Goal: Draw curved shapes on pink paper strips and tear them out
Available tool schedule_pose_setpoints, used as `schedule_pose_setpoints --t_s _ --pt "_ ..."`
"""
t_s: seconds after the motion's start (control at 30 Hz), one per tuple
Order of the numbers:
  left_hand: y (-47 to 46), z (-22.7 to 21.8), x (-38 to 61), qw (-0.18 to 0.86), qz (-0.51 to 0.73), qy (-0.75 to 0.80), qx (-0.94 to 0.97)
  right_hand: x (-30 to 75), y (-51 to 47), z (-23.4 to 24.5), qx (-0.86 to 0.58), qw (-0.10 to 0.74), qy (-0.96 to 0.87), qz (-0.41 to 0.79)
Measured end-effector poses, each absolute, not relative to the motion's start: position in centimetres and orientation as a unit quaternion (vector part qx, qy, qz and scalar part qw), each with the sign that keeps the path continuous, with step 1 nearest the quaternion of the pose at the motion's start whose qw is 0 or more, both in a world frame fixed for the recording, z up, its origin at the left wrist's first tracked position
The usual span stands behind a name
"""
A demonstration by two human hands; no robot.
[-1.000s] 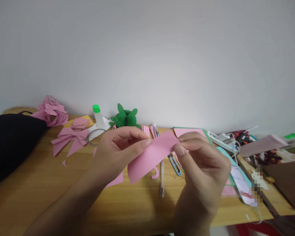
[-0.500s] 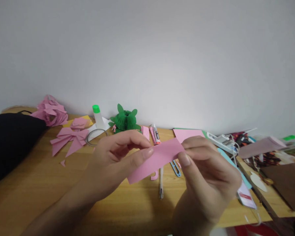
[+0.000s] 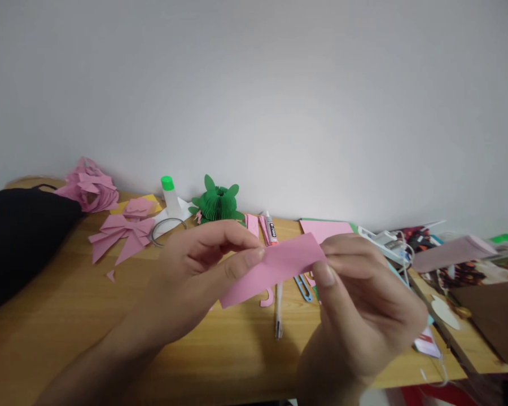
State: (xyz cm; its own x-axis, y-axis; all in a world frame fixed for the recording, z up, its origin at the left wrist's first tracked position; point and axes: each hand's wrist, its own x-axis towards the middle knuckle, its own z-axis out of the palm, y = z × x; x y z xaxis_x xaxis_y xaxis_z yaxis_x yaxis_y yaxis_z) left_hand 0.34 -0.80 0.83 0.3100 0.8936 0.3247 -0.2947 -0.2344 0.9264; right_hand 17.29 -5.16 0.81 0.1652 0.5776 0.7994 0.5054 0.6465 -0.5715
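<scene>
A strip of pink paper [image 3: 275,269] is held up above the table between both hands, slanting up to the right. My left hand [image 3: 207,276] pinches its upper left edge between thumb and fingers. At the right end, my right hand [image 3: 355,299] grips the strip with thumb and bent fingers. Beneath it on the table lie a pen [image 3: 278,316], a curved pink paper scrap [image 3: 267,298] and a blue plastic tool [image 3: 302,288], partly covered by the strip.
A glue stick [image 3: 169,194], a green paper figure [image 3: 218,204] and a glue tube [image 3: 271,228] line the wall. To the left are a pink paper bow [image 3: 122,231], a metal ring [image 3: 153,234] and a black bag [image 3: 25,242]. A power strip [image 3: 383,245] is at right.
My right hand has shifted slightly to the right with its end of the pink strip, which sits a little higher in view. Both hands keep their hold.
</scene>
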Motion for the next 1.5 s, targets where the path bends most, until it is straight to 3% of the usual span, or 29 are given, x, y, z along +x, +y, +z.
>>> schedule_pose_setpoints --t_s 0.27,0.73,1.13,1.5 --pt "-1.1 0.9 -0.3 0.495 0.527 0.298 0.623 17.6 -4.8 1.0 -0.401 0.619 -0.675 0.032" --pt "0.0 0.3 0.5 0.448 0.462 0.306 0.702 18.6 -4.1 0.7 -0.471 0.525 -0.678 0.205" --pt "0.3 -0.4 0.7 0.324 0.442 0.31 0.777 18.6 -3.7 1.0 -0.474 0.467 -0.719 0.2" --pt "0.6 -0.1 -0.1 0.366 0.368 0.303 0.8 19.6 -3.6 1.4 -0.472 0.45 -0.728 0.213"
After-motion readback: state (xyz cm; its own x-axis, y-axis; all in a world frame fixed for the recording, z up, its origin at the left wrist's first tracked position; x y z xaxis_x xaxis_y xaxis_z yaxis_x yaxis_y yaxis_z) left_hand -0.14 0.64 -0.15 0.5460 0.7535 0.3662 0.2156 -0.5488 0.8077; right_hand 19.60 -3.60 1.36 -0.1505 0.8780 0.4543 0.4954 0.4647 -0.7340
